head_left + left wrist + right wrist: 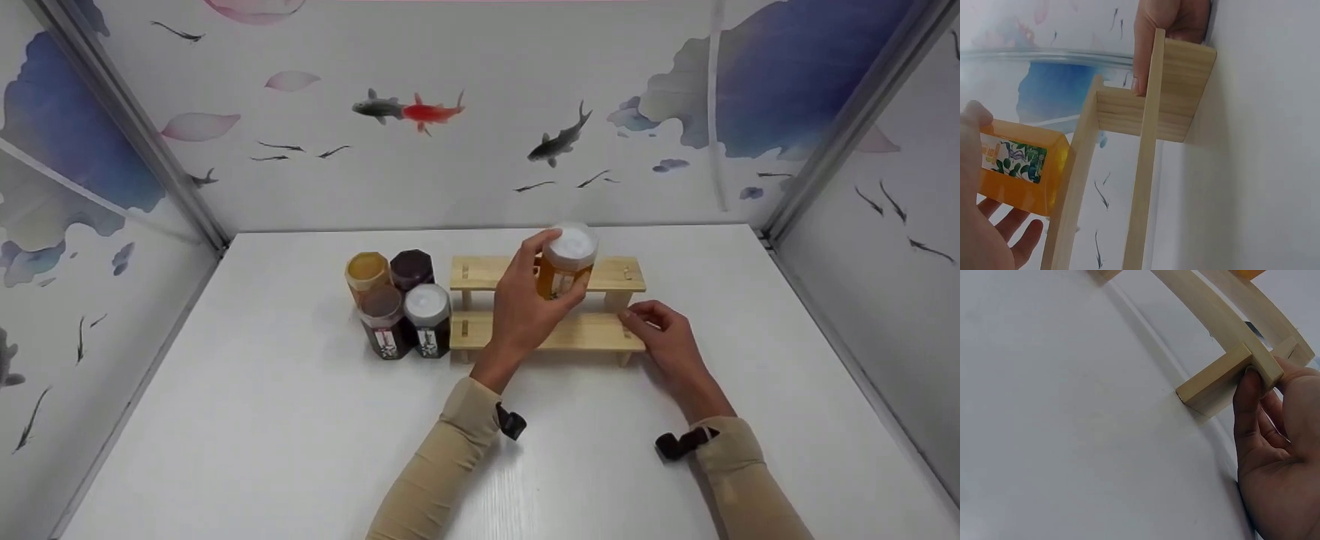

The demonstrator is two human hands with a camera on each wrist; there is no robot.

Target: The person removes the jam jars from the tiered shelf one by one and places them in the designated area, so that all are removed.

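My left hand (529, 300) grips a honey-coloured jar (566, 264) with a whitish lid, its fingers and thumb around the sides. The jar is upright at the upper board of a two-step wooden rack (480, 274), and in the left wrist view the base of this jar (1053, 174) is right at the board's edge. At the rack's right end, my right hand (670, 341) pinches the end of the lower board. In the right wrist view the thumb (1247, 396) lies against the corner where board and leg meet, with the other fingers behind the board's end.
Several jars stand grouped left of the rack: an amber one (367, 277), a dark one (412, 268), a dark reddish one (384, 322) and a dark one with a white lid (428, 319). The white table (247, 420) has patterned walls (480, 172) around it.
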